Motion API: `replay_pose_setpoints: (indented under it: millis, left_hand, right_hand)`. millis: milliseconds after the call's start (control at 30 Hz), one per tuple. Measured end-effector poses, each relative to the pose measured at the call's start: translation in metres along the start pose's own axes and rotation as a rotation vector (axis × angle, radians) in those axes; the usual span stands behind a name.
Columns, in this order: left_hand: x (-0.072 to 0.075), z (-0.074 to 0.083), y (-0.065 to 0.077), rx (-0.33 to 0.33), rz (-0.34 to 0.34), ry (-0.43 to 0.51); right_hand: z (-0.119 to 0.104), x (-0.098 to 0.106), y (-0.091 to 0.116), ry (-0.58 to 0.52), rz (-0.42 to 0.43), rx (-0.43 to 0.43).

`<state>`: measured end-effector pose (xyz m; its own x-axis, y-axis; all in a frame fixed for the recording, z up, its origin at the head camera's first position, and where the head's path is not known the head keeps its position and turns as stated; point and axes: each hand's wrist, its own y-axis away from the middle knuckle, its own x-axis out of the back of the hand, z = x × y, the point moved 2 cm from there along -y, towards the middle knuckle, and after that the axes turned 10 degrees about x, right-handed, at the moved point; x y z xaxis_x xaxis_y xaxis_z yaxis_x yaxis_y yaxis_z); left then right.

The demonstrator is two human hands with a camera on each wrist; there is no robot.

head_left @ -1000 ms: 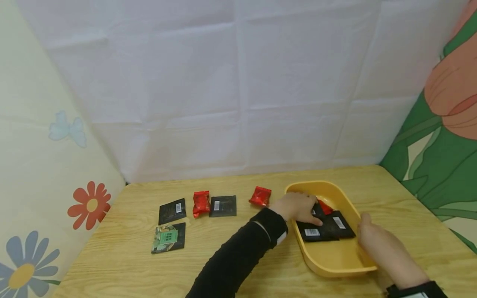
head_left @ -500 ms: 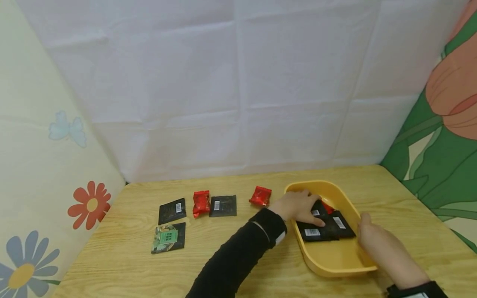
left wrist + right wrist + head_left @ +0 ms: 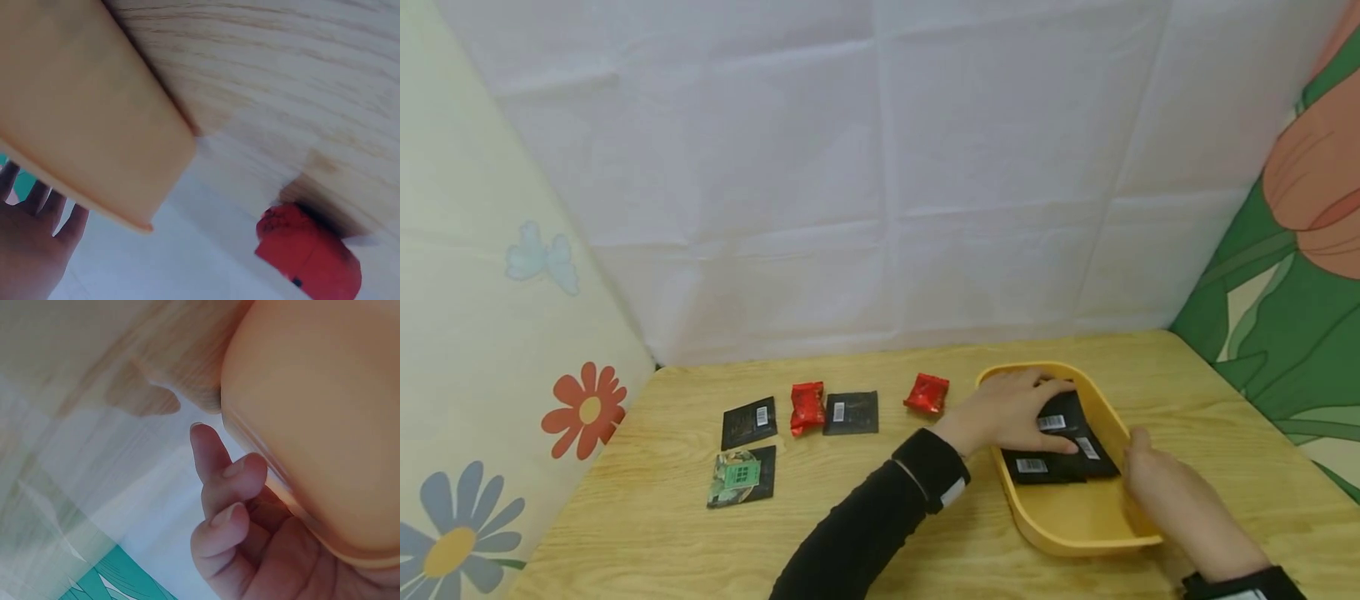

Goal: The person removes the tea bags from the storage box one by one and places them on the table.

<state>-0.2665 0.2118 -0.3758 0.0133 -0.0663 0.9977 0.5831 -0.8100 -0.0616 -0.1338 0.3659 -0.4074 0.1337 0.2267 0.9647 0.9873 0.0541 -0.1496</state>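
Note:
A deep yellow tray (image 3: pixel 1075 546) stands at the right of the table, with several flat black sachets (image 3: pixel 1099 465) lying in its far half. My left hand (image 3: pixel 1011 410) reaches over the tray's left rim and holds one black sachet (image 3: pixel 1058 404) between thumb and fingers. At the opposite side, my right hand (image 3: pixel 1165 492) grips the tray's right rim; in the right wrist view its curled fingers (image 3: pixel 228 534) show outside the tray wall (image 3: pixel 325 425). Only the tray's outer wall (image 3: pixel 94 119) and part of the left hand (image 3: pixel 31 244) appear in the left wrist view.
A small red packet (image 3: pixel 927 393) lies left of the tray. Farther left are another red packet (image 3: pixel 807 408), two black sachets, one of them beside it (image 3: pixel 852 413), and a sachet with a green label (image 3: pixel 741 477). A white sheet (image 3: pixel 880 183) hangs behind the table (image 3: pixel 647 533).
My left hand has moved right inside the tray, bringing the black sachet along over the others. A red packet seen there earlier is now hidden. The right hand stays at the rim.

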Motion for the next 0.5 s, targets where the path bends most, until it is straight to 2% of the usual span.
replay_pose_setpoints:
  millis: [200,333,500]
  left_hand:
    - [0.009,-0.014,0.017,-0.094,0.096,-0.033]
    - [0.013,-0.026,0.030,-0.094,0.101,-0.002]
    - [0.019,-0.038,0.049,-0.080,0.145,-0.012]
  right_hand:
    - [-0.001,-0.002,0.003,0.031,0.065,0.062]
    - [-0.003,-0.001,0.004,0.026,0.101,0.070]
    - [-0.002,0.001,0.004,0.014,0.074,0.051]
